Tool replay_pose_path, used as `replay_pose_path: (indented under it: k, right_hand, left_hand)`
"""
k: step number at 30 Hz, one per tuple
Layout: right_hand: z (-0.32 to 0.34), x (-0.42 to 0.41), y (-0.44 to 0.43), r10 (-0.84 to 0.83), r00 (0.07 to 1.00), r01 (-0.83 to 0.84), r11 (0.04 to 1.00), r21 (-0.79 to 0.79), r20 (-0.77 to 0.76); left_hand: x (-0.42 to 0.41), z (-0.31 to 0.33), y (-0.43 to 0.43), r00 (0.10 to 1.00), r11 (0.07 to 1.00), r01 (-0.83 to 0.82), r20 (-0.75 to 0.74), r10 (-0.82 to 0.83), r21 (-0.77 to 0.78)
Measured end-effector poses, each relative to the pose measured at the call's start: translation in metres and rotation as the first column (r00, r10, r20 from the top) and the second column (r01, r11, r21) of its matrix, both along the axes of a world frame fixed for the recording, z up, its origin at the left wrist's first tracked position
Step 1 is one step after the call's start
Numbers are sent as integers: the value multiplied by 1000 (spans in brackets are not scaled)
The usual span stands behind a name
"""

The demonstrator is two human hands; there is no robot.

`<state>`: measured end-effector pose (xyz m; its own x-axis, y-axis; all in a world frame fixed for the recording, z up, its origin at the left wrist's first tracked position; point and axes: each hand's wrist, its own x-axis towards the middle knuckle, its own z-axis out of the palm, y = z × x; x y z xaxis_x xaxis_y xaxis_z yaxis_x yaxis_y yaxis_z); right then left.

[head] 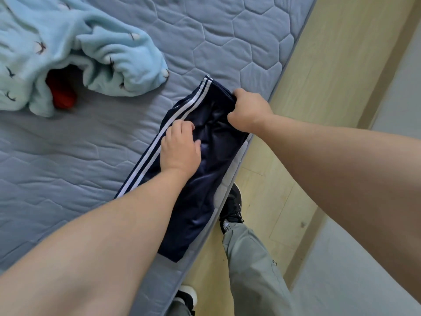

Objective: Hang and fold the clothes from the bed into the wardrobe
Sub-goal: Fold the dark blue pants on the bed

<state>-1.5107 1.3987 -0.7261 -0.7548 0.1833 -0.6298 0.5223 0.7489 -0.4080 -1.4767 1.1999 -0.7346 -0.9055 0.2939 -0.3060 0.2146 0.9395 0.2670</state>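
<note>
On the blue-grey quilted mattress (68,156), the shiny dark blue striped trousers (202,201) lie at the right edge, right hand (248,110) gripping the far end, left hand (180,149) holding the middle; pulled sideways, they could slide off.

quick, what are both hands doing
Left hand: rests on the navy track pants, fingers bent; grip cannot be told.
Right hand: grips the pants' far end.

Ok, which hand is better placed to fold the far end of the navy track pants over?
Probably the right hand: it grips the far end of the track pants, while the left hand rests on their middle, near the likely fold line.
</note>
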Motion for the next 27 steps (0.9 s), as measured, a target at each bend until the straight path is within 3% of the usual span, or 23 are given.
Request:
replay_pose_path:
  k: [5,9,14,20,27]
  right_hand:
    - [-6,-8,-7,30,998,-33,996,79,49]
    - [-17,-14,-16,76,995,-88,973,213,68]
    - [-25,-20,-18,69,998,-70,963,260,13]
    - [-12,-21,-23,69,995,-53,974,221,-68]
    - [54,20,-65,160,938,-143,987,75,-306]
  left_hand:
    - [-16,-21,-11,993,981,117,-17,-121,-157]
    - [-34,-30,-5,983,968,121,160,-87,-222]
    - [13,-19,-17,990,995,71,-115,-78,-68]
    - [65,-32,-47,982,966,-4,180,52,-259]
    - [65,-54,-35,971,949,-24,221,97,-313]
